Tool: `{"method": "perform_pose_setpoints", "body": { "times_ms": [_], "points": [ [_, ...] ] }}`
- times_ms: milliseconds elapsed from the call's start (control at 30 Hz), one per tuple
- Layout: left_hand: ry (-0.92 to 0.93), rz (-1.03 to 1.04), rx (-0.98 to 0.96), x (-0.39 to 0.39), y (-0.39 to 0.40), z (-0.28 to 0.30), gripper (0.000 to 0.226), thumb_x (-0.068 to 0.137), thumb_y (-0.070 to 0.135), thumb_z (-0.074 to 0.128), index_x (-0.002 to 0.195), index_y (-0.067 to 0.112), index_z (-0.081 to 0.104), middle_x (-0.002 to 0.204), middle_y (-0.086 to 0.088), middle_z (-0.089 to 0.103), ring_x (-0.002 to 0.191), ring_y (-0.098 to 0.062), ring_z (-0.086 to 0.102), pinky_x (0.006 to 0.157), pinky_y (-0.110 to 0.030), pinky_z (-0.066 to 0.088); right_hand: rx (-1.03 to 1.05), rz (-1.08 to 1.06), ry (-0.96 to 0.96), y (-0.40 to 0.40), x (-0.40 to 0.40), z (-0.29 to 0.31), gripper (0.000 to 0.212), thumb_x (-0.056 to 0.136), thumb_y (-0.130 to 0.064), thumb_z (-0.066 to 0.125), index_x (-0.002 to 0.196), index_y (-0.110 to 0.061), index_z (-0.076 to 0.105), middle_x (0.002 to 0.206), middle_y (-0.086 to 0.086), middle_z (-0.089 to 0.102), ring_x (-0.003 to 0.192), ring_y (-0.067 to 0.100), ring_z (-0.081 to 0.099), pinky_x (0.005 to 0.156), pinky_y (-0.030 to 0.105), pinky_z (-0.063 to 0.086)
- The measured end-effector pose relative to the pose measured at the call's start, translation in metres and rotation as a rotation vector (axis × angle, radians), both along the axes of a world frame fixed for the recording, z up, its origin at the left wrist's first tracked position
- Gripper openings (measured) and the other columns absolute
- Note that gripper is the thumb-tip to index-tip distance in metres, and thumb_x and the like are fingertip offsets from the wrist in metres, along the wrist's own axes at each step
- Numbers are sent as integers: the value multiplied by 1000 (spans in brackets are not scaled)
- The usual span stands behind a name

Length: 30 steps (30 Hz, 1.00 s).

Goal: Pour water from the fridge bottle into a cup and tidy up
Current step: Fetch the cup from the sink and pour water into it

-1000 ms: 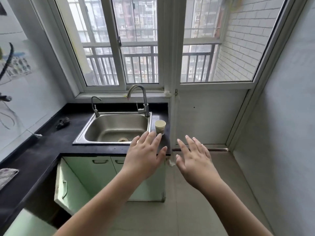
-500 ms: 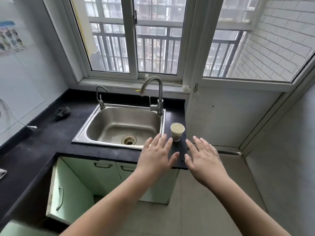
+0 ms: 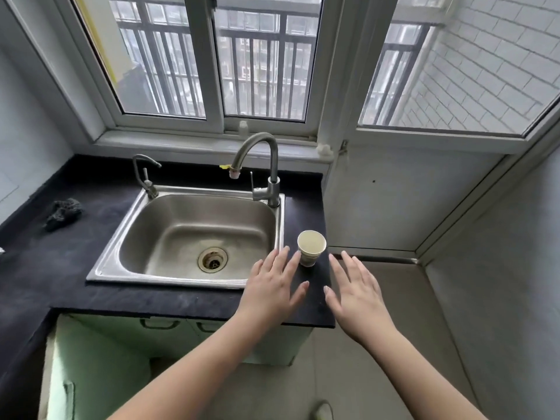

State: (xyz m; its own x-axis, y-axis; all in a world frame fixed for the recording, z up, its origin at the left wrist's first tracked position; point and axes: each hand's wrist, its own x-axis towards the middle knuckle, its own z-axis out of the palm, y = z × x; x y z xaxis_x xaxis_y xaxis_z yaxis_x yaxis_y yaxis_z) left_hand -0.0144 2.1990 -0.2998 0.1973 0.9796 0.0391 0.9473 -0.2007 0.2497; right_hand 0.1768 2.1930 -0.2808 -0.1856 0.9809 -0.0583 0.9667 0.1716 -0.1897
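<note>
Both hands have come closer to the paper cup (image 3: 311, 248), which stands upright on the dark surface (image 3: 306, 213) right of the sink (image 3: 188, 280), left hand (image 3: 272, 291) and right hand (image 3: 356, 294) each with a wide, empty grip.

Cup (image 3: 311, 247) on counter (image 3: 42, 277) right of sink (image 3: 194, 234) — tap (image 3: 266, 168) seemingly behind.

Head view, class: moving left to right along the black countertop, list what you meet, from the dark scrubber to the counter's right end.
Dark scrubber → small tap → sink drain → tall gooseneck faucet → paper cup, standing upright near the counter's right end.
</note>
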Motion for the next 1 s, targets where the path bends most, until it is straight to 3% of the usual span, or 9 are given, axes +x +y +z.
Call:
{"method": "perform_pose_setpoints", "body": {
  "times_ms": [67, 167, 267, 367, 500, 600, 700, 833, 1000],
  "points": [
    [-12, -12, 45, 4, 11, -12, 68, 91, 58, 34, 143, 17, 52, 145, -10, 53, 132, -28, 53, 100, -44, 49, -17, 2, 6, 12, 4, -10, 84, 76, -62, -5, 155, -33, 1, 164, -5, -2, 149, 15, -4, 118, 31, -4],
    [4, -18, 102, 10, 29, -26, 66, 89, 56, 39, 138, 16, 57, 140, -9, 58, 127, -27, 57, 96, -44, 52, -44, 6, 31, 34, 12, -24, 86, 75, -63, -5, 155, -33, 2, 164, -4, -1, 150, 16, -3, 118, 31, -3],
    [28, 11, 80, 16, 48, -39, 67, 90, 58, 38, 142, 17, 52, 144, -8, 54, 132, -26, 53, 101, -45, 49, -73, 22, 65, 60, 26, -39, 82, 80, -64, -1, 155, -32, 3, 164, -5, 0, 150, 15, -2, 119, 32, -1],
    [19, 37, 61, 28, 65, -47, 70, 90, 58, 39, 146, 16, 46, 146, -7, 52, 133, -25, 51, 102, -45, 48, -126, 64, 73, 87, 40, -54, 67, 97, -56, 22, 155, -30, 1, 163, -6, 0, 150, 14, -3, 119, 31, 0],
    [-58, 93, 48, 47, 85, -57, 80, 86, 60, 42, 153, 17, 28, 152, -7, 44, 138, -23, 46, 106, -40, 45, -177, 119, 191, 117, 53, -75, 69, 99, -46, 40, 156, -27, 7, 162, -10, 11, 149, 10, 7, 119, 29, 7],
    [-222, 171, -66, 56, 97, -67, 98, 82, 66, 47, 156, 30, -7, 166, 2, 11, 151, -14, 16, 117, -34, 27, -266, 87, 351, 133, 58, -89, 68, 97, -40, 48, 155, -27, 13, 159, -11, 22, 146, 8, 16, 116, 27, 14],
    [-483, 297, -161, 65, 106, -75, 120, 77, 60, 71, 155, 33, -16, 164, 17, -7, 149, -3, 9, 118, -28, 18, -359, 34, 457, 144, 62, -101, 68, 98, -36, 49, 154, -28, 14, 158, -12, 23, 145, 8, 19, 116, 26, 15],
    [-756, 430, -214, 72, 114, -88, 126, 73, 44, 84, 146, 50, -19, 165, 17, -2, 148, 5, 4, 120, -25, 13, -435, 18, 518, 155, 66, -111, 67, 97, -35, 51, 154, -29, 15, 158, -12, 25, 145, 8, 21, 118, 28, 19],
    [-975, 585, -251, 74, 127, -109, 128, 66, 34, 92, 151, 43, -4, 161, 10, 19, 147, 0, 20, 121, -28, 19, -480, 8, 566, 168, 72, -115, 67, 97, -32, 52, 154, -28, 17, 156, -14, 27, 144, 6, 23, 116, 24, 20]
  ]
}}
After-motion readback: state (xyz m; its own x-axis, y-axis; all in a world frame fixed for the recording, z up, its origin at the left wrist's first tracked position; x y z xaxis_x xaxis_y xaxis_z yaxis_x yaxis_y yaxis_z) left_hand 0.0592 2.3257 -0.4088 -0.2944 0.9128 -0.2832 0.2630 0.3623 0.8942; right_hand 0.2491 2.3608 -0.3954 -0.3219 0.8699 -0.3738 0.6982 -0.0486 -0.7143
